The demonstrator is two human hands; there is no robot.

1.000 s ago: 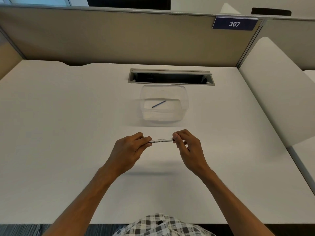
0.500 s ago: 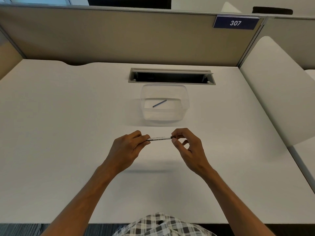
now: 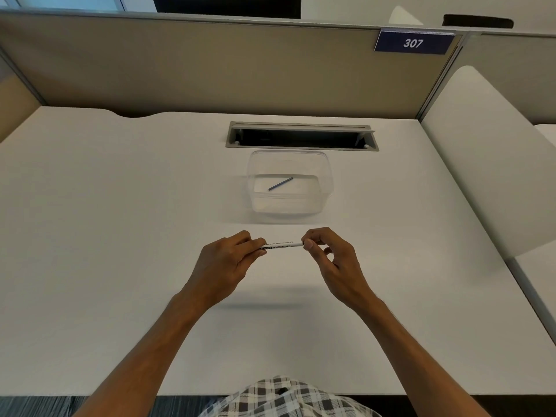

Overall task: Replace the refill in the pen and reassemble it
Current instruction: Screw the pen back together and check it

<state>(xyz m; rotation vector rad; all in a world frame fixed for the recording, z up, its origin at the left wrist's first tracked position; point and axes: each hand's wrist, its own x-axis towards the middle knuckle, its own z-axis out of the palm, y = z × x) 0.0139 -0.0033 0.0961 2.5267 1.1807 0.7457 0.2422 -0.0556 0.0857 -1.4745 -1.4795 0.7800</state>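
- I hold the pen [image 3: 282, 245] level above the desk [image 3: 120, 236], one end in each hand, so the barrel is braced for work at its right end.
- My left hand [image 3: 224, 263] pinches the left end between thumb and fingertips; this hand serves as the anchor.
- My right hand [image 3: 331, 257] pinches the right end with thumb and forefinger, other fingers loosely curled; I judge it is twisting an end piece.
- Barrel print reads "WHITE BOARD"; smaller text is illegible.
- A dark refill [image 3: 280, 183] lies in the clear container [image 3: 326, 176] just beyond, within reach.
- The partition [image 3: 210, 70] plate [image 3: 413, 43] reads "307".
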